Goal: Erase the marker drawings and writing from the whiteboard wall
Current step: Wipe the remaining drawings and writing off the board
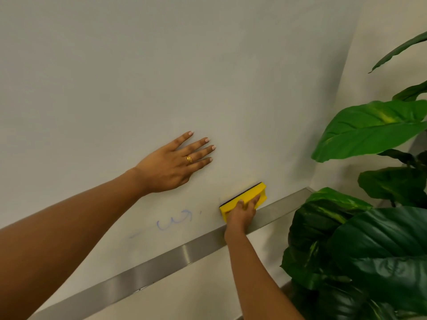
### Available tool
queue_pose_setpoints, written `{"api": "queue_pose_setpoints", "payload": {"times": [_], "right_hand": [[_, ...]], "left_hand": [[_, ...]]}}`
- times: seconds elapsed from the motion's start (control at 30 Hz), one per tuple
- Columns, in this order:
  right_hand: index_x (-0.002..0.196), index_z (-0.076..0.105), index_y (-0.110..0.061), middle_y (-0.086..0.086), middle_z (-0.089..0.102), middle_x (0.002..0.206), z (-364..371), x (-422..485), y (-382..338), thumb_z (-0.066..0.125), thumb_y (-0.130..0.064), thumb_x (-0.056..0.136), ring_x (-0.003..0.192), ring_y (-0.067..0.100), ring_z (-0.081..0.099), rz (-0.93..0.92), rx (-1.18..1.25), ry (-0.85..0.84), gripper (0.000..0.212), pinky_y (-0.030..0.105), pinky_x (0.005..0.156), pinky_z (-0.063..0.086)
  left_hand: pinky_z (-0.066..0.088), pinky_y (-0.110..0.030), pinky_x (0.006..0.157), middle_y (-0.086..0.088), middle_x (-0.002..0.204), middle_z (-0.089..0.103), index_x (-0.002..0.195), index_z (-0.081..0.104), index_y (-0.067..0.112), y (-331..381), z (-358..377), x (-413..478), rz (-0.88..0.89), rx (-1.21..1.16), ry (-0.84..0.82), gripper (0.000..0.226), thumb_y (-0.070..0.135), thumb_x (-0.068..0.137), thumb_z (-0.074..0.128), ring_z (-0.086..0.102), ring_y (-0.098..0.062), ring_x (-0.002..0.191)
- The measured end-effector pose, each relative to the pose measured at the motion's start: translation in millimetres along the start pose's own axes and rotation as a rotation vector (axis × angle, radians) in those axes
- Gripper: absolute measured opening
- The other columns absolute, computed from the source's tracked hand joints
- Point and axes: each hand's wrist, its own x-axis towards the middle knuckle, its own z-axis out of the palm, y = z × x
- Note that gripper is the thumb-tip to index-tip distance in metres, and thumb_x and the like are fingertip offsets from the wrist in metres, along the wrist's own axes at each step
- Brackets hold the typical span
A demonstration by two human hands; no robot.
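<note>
The whiteboard wall [161,65] is seen at a slant, with a brushed metal ledge [184,252] running along its lower edge from lower left to upper right. The left hand [172,163] is laid flat against the board, its fingers straight and slightly spread; a gold ring [189,160] is worn on one finger. A yellow eraser [248,196] with a dark felt face is gripped by the right hand [241,215], the fingers being curled over the top of the block and the felt side pressed to the board just above the ledge. A remaining blue marker scribble [174,220] is located on the board to the left of the eraser, below the left hand and near the ledge. A fainter blue streak [134,235] is visible further left. A large-leaved green plant [360,239] is positioned at the right, beside the end of the ledge.
</note>
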Motion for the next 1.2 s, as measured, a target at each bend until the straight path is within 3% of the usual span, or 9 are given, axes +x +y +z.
{"api": "queue_pose_setpoints", "payload": {"times": [0.13,0.27,0.53,0.7,0.83,1.03,1.2], "right_hand": [[0.147,0.010,-0.039,0.017,0.042,0.136,5,-14,-3,0.036,-0.021,0.099,0.113,0.038,0.049,0.123,0.001,0.019,0.057,0.049,0.098,0.040],[0.147,0.015,-0.035,0.017,0.037,0.140,14,-38,-9,0.042,-0.022,0.098,0.117,0.037,0.047,0.093,0.025,-0.001,0.057,0.047,0.099,0.040],[0.145,0.018,-0.037,0.008,0.028,0.142,34,-98,-15,0.046,-0.027,0.097,0.104,0.022,0.051,-0.162,0.025,-0.089,0.057,0.032,0.093,0.038],[0.145,0.019,-0.032,0.009,0.024,0.149,37,-105,12,0.047,-0.025,0.097,0.128,0.026,0.040,-0.302,0.018,-0.071,0.056,0.031,0.096,0.037],[0.145,0.022,-0.028,0.013,0.025,0.150,38,-98,37,0.049,-0.022,0.096,0.133,0.029,0.035,-0.242,0.012,-0.059,0.056,0.035,0.101,0.035],[0.146,0.024,-0.030,0.009,0.035,0.147,33,-99,62,0.055,-0.021,0.093,0.128,0.032,0.041,0.013,0.072,-0.079,0.062,0.038,0.102,0.037],[0.141,0.035,-0.023,0.014,0.041,0.137,44,-142,55,0.063,-0.020,0.088,0.120,0.033,0.046,-0.104,0.035,-0.111,0.060,0.034,0.091,0.040]], "left_hand": [[0.008,-0.048,0.116,-0.013,0.150,0.032,0.141,0.040,0.009,4,-1,-19,-0.013,-0.017,-0.009,0.052,0.025,0.093,0.028,0.017,-0.030,0.142],[0.007,-0.048,0.116,-0.013,0.152,0.028,0.143,0.036,0.009,8,-2,-38,-0.032,-0.046,-0.026,0.052,0.024,0.094,0.027,-0.004,-0.028,0.144],[0.012,-0.047,0.116,-0.012,0.152,0.028,0.142,0.038,0.010,16,-11,-82,-0.071,-0.102,-0.061,0.052,0.021,0.093,0.027,0.011,-0.028,0.143],[0.012,-0.046,0.115,-0.010,0.152,0.028,0.143,0.033,0.011,19,-21,-121,-0.097,-0.123,-0.088,0.053,0.020,0.091,0.030,0.014,-0.027,0.142],[0.011,-0.047,0.116,-0.010,0.154,0.025,0.145,0.032,0.012,20,-27,-148,-0.107,-0.117,-0.130,0.054,0.020,0.091,0.031,0.014,-0.028,0.143],[0.015,-0.048,0.114,-0.010,0.152,0.028,0.143,0.036,0.011,23,-35,-173,-0.125,-0.132,-0.158,0.054,0.020,0.090,0.031,0.015,-0.028,0.142],[0.011,-0.047,0.115,-0.010,0.153,0.027,0.142,0.038,0.011,27,-40,-190,-0.143,-0.126,-0.187,0.054,0.021,0.090,0.030,0.012,-0.027,0.143]]}}
